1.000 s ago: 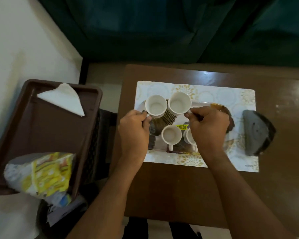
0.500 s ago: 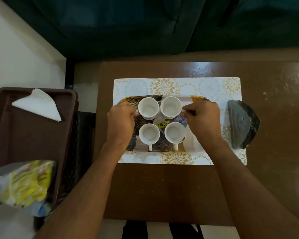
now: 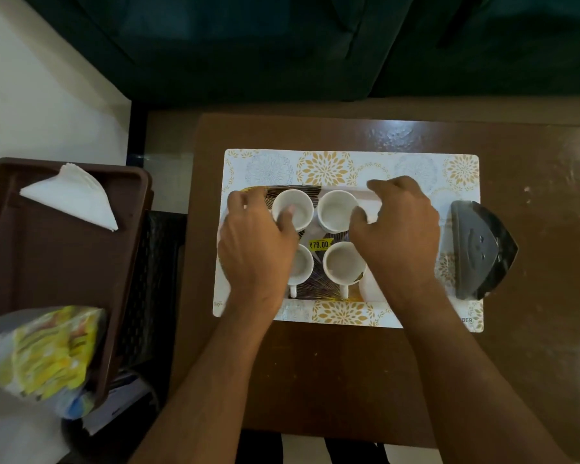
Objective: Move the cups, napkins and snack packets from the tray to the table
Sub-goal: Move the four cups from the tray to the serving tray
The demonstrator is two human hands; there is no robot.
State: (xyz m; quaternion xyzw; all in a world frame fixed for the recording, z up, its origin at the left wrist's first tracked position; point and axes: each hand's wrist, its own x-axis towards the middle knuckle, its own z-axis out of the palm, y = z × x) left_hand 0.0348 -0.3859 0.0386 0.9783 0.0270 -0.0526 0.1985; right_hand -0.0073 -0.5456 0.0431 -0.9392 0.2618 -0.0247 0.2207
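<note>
Several white cups stand in a square on a small patterned tray [image 3: 300,190]: the far-left cup [image 3: 297,209], far-right cup [image 3: 335,209], near-left cup [image 3: 303,266] and near-right cup [image 3: 342,262]. My left hand [image 3: 252,249] hovers over the left cups with its fingers spread and its thumb at the far-left cup's rim. My right hand [image 3: 399,236] is spread beside the right cups and holds nothing. A stack of white napkins [image 3: 71,195] and a yellow snack packet [image 3: 44,353] lie in the brown tray [image 3: 64,256] at the left.
The patterned tray rests on a floral placemat [image 3: 325,169] on the brown table [image 3: 349,380]. A dark grey wedge-shaped object [image 3: 479,249] sits on the mat's right end. A black crate [image 3: 151,279] stands between the brown tray and the table. A dark sofa lies beyond.
Both hands have let go of the far cups' handles and opened. The cups now stand still on the patterned tray. The view has shifted left and nearer.
</note>
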